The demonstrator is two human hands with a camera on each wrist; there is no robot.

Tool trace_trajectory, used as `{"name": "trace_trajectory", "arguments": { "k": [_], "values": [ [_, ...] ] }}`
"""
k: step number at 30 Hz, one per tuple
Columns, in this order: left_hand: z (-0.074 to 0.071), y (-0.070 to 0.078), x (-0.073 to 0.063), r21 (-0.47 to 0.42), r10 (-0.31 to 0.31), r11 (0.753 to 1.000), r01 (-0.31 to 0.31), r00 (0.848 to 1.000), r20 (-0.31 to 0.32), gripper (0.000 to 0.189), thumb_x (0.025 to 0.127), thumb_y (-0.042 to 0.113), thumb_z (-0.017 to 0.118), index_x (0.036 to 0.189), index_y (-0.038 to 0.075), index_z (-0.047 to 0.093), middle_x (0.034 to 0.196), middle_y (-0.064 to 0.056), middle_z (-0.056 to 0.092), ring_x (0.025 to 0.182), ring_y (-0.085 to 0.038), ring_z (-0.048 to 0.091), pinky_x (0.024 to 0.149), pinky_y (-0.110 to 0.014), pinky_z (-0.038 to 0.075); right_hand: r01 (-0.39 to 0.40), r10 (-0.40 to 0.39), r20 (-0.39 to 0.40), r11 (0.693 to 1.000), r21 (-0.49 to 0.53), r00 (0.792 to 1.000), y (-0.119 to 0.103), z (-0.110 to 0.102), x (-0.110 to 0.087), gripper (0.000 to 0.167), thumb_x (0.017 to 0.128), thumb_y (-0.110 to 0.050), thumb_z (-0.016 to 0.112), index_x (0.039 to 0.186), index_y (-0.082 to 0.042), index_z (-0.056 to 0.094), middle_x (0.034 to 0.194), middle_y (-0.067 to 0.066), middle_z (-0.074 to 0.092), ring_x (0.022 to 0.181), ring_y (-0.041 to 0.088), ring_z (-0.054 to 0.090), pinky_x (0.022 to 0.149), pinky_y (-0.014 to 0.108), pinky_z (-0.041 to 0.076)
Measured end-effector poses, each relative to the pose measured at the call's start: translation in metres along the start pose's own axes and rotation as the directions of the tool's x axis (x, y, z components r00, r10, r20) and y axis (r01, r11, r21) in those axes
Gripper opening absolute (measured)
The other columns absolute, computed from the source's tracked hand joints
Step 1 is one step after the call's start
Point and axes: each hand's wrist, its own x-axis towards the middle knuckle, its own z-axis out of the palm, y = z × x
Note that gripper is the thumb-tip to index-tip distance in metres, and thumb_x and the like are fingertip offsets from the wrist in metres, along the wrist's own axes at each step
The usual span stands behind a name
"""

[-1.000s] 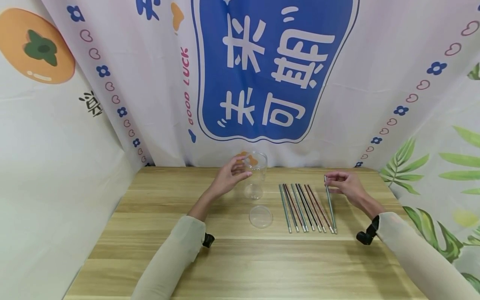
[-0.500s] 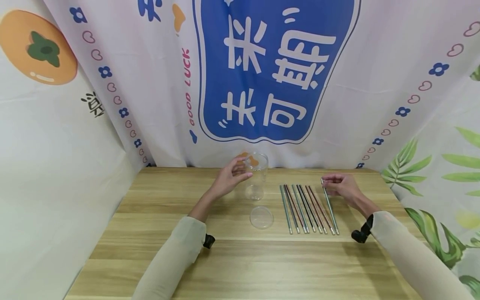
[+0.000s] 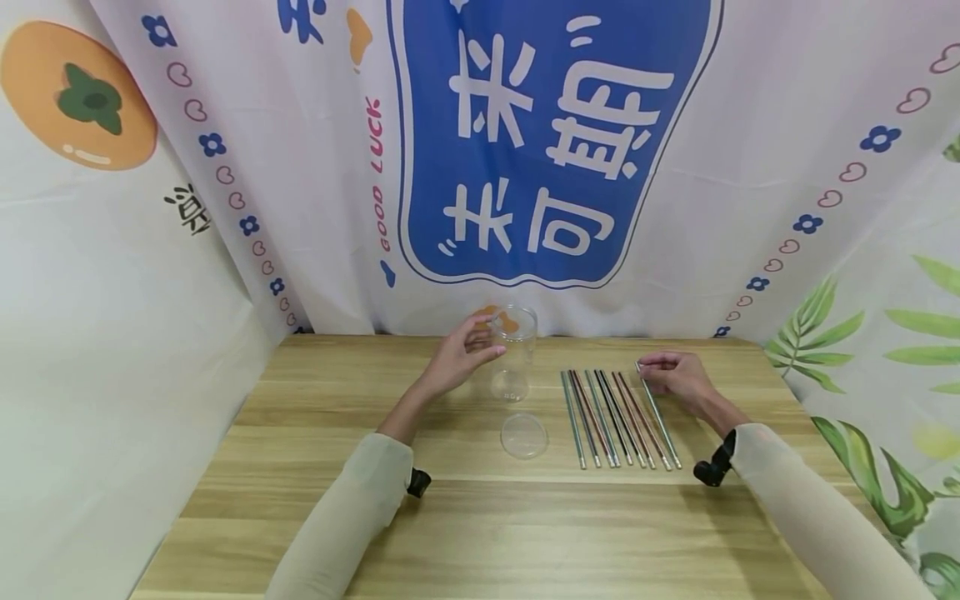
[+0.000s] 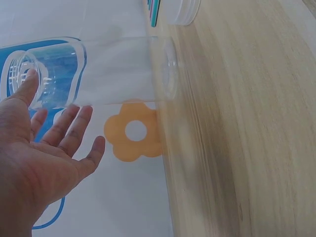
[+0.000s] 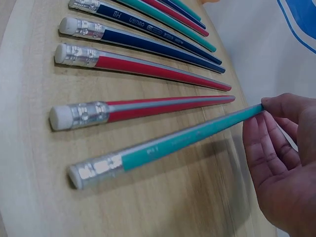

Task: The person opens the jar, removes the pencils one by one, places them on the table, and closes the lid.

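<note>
At the back of the table stands a clear open-topped jar [image 3: 516,350], upright. My left hand [image 3: 455,358] is at its left side, fingers loosely spread; in the left wrist view the thumb overlaps the jar's mouth end and the fingertips lie right by its wall. With thumb and fingertips, my right hand [image 3: 681,377] pinches the far tip of a green pencil [image 5: 187,137]. That pencil slants, its far tip raised and its eraser end low over the wood. Left of it lie red pencils [image 5: 158,72], dark blue pencils [image 5: 158,50] and more green ones in a row.
A round clear lid [image 3: 524,436] lies on the wooden table [image 3: 480,533] in front of the jar, left of the pencil row. A printed cloth [image 3: 337,275] hangs right behind the table's back edge.
My right hand has shifted left, bringing the green pencil's far tip toward the row, so the pencil now slants more. The left hand and jar stay where they were.
</note>
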Motion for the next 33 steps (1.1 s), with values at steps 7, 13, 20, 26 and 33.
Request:
{"name": "trace_trajectory", "arguments": {
  "k": [7, 13, 20, 26, 33],
  "values": [
    [0.0, 0.001, 0.0, -0.012, -0.002, 1.0, 0.002, 1.0, 0.007, 0.069, 0.096, 0.027, 0.081, 0.154, 0.01, 0.048, 0.145, -0.02, 0.063, 0.134, -0.035, 0.062, 0.11, -0.049, 0.054, -0.032, 0.032, 0.002, 0.999, 0.007, 1.0, 0.004, 0.007, 0.005, 0.041, 0.097, -0.002, 0.075, 0.131, 0.014, 0.062, 0.107, 0.007, 0.079, 0.088, 0.008, 0.075, 0.08, 0.026, 0.065],
    [0.0, 0.0, 0.0, -0.012, -0.002, 1.0, 0.002, 1.0, 0.006, 0.069, 0.096, 0.027, 0.081, 0.154, 0.01, 0.048, 0.144, -0.018, 0.064, 0.134, -0.034, 0.062, 0.11, -0.048, 0.054, -0.049, 0.049, -0.003, 0.999, 0.004, 0.999, 0.002, 0.013, 0.005, 0.038, 0.096, 0.001, 0.075, 0.13, 0.016, 0.062, 0.108, 0.014, 0.078, 0.085, 0.009, 0.075, 0.078, 0.027, 0.065],
    [0.001, 0.002, -0.001, -0.002, -0.01, 1.0, 0.01, 1.0, 0.004, 0.069, 0.097, 0.026, 0.081, 0.154, 0.01, 0.048, 0.145, -0.017, 0.064, 0.135, -0.034, 0.062, 0.111, -0.048, 0.053, -0.042, 0.039, -0.037, 0.996, -0.074, 0.999, 0.003, 0.019, 0.005, 0.036, 0.096, -0.003, 0.077, 0.125, 0.015, 0.066, 0.101, 0.01, 0.077, 0.078, 0.01, 0.073, 0.072, 0.025, 0.065],
    [0.0, 0.002, 0.0, 0.009, -0.013, 1.0, 0.012, 1.0, 0.007, 0.069, 0.096, 0.026, 0.082, 0.154, 0.01, 0.048, 0.145, -0.017, 0.064, 0.135, -0.034, 0.062, 0.112, -0.048, 0.052, -0.027, 0.021, -0.047, 0.99, -0.137, 0.999, 0.001, 0.021, 0.005, 0.032, 0.097, -0.004, 0.076, 0.123, 0.013, 0.068, 0.102, 0.015, 0.076, 0.075, 0.011, 0.072, 0.069, 0.024, 0.064],
    [0.0, 0.001, 0.001, 0.001, -0.009, 1.0, 0.009, 1.0, 0.004, 0.069, 0.096, 0.023, 0.082, 0.154, 0.009, 0.048, 0.145, -0.019, 0.063, 0.136, -0.035, 0.061, 0.113, -0.049, 0.052, 0.016, -0.028, -0.052, 0.976, -0.219, 0.998, 0.003, 0.022, 0.006, 0.027, 0.097, -0.006, 0.077, 0.118, 0.011, 0.072, 0.102, 0.019, 0.076, 0.076, 0.012, 0.072, 0.067, 0.025, 0.064]
  ]
}}
